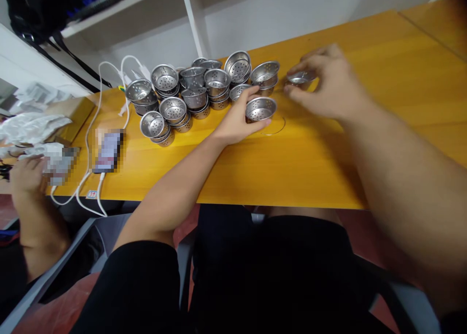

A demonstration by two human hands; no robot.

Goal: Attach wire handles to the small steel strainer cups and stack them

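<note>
My left hand (pixel 239 117) is closed around the side of a perforated metal cup (pixel 261 109), which has its open mouth facing up. Farther right, my right hand (pixel 324 81) pinches a second shallow metal cup (pixel 301 77) between thumb and fingers; motion blurs it somewhat. Just beyond the left hand stands a stack of perforated cups (pixel 265 74). Several more stacks of the same cups (pixel 195 98) crowd together to the left. A thin curved wire or line (pixel 280 129) shows on the table beside the left hand's cup.
The orange wooden table (pixel 292 173) runs along a white shelf (pixel 233 27). A phone (pixel 108 151) with white cables lies left of the cups. Another person's hand (pixel 27 173) is at the far left, near a blurred-out device and plastic bags (pixel 32 125). A black bag (pixel 44 8) hangs above.
</note>
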